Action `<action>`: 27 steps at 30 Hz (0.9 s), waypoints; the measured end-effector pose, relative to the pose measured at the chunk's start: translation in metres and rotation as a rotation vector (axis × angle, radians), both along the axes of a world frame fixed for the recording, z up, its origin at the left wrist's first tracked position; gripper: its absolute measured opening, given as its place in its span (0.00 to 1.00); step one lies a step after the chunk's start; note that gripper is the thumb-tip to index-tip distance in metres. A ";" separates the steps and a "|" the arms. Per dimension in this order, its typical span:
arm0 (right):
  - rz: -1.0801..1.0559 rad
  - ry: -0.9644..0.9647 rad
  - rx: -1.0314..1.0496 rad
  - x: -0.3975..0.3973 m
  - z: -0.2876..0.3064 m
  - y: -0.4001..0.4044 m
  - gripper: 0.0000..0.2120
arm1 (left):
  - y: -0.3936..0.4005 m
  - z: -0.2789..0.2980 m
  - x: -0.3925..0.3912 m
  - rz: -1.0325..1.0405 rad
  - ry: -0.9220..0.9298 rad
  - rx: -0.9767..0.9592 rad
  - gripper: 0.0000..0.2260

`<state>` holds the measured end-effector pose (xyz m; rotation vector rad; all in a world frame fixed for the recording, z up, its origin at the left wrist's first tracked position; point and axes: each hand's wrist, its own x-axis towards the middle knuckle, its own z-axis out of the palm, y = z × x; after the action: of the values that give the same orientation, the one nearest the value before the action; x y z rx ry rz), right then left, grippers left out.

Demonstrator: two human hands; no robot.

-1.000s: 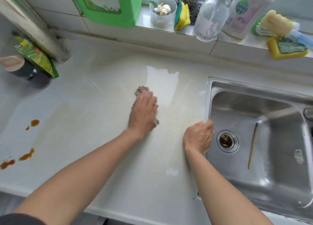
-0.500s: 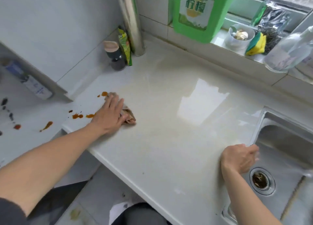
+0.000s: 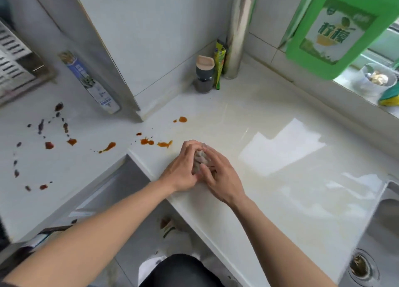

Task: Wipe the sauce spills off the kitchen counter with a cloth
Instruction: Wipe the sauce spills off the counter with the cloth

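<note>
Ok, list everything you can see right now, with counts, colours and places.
cloth: one, grey-brown, bunched between both hands near the counter's front edge
sauce spills: many, orange to dark red, left of the cloth and across the lower surface
counter: one, white
pipe: one, silver, back corner
dark bottle: one, beige cap, beside the pipe
green packet: one, between bottle and pipe
green jug: one, windowsill
spray can: one, white-blue, leaning on the wall
sink drain: one, lower right
left hand: grips the cloth
right hand: grips the cloth
</note>
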<state>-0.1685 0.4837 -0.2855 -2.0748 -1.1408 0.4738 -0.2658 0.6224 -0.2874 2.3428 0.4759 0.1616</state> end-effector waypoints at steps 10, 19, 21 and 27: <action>0.007 -0.362 -0.096 0.042 -0.037 0.027 0.21 | 0.112 -0.032 -0.110 0.159 -0.014 0.391 0.17; -0.511 -0.129 -0.214 0.033 -0.029 0.178 0.22 | 0.127 -0.044 -0.134 0.146 -0.166 0.266 0.16; -0.264 -0.160 -0.096 -0.015 -0.031 0.198 0.20 | 0.133 -0.040 -0.131 0.169 -0.182 0.242 0.15; 0.307 -0.270 0.055 -0.078 -0.028 0.141 0.19 | 0.136 -0.029 -0.126 0.214 -0.020 0.217 0.18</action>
<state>-0.2464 0.6251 -0.3138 -1.9640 -1.6263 0.3057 -0.3921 0.7583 -0.3162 2.4942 0.7310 0.3523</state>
